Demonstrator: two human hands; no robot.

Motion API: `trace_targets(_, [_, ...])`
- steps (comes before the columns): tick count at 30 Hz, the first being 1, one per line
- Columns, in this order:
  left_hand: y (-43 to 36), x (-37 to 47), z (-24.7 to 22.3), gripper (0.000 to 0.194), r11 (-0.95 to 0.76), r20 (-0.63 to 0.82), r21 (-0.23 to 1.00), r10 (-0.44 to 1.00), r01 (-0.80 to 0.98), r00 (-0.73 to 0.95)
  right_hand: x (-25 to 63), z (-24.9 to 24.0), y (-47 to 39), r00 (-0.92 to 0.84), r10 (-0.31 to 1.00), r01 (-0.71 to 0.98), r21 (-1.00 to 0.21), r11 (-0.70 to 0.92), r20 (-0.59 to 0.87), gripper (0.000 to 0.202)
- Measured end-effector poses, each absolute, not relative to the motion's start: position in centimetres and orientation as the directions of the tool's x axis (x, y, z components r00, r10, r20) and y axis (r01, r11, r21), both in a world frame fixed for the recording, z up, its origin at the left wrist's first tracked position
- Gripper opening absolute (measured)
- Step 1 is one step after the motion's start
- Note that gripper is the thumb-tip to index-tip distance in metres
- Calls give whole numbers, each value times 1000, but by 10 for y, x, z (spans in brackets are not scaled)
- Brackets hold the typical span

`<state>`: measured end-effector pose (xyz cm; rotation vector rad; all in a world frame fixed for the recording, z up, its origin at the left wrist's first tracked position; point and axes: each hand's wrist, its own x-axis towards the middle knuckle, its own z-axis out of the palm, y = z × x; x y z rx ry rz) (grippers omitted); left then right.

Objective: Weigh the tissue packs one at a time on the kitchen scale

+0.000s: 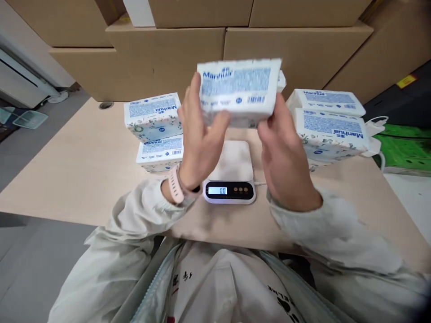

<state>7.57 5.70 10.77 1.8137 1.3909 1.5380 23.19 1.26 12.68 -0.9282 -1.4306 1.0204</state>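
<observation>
A white and blue tissue pack point(239, 87) is held up between both hands, above and behind a white scale point(232, 161) whose display reads 0.0. My left hand point(202, 130) grips the pack's left end, with the thumb on its lower front edge. On the right end, my right hand point(284, 152) has its fingers closed round the lower corner. Two more packs stand left of the scale, an upper one point(153, 116) and a nearer one point(161, 152). To the right, a pair of packs point(332, 130) sits side by side. Part of another shows behind the held pack.
Brown cardboard boxes point(168, 58) line the back edge of the wooden table point(84, 166). A white cable runs from the scale's right side. At the right edge are white cables and a green package point(407, 148).
</observation>
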Motion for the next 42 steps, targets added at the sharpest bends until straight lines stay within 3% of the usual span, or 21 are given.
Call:
trace_targets(4, [13,62,58,64,-518,578,743,816,424,-14,247,91,-26,-96,986,83,-986,143,135,66])
trace_targets(11, [-15,60,21,68,-453,513,730,858,511,27,256,44,-41,-45,998,-48,-997,-56,-54,73])
trace_targets(17, [-17,50,23,70,-482,542,676,838,558,67,257,33,-42,38,999,-119,-993,-18,-23,53])
trace_targets(22, [-21,34,14,70,-515,585,694,811,504,24,274,17,-39,244,951,55,-982,182,190,42])
trace_targets(25, [-22,30,6,67,-533,597,732,802,424,-23,283,7,-39,321,917,93,-971,220,238,40])
trace_targets(34, [-18,26,2,57,-544,568,812,820,211,-68,290,0,-36,424,890,10,-984,177,165,38])
trace_targets(42, [-19,28,1,54,-495,515,846,855,199,-62,288,3,-36,406,909,-74,-988,134,93,36])
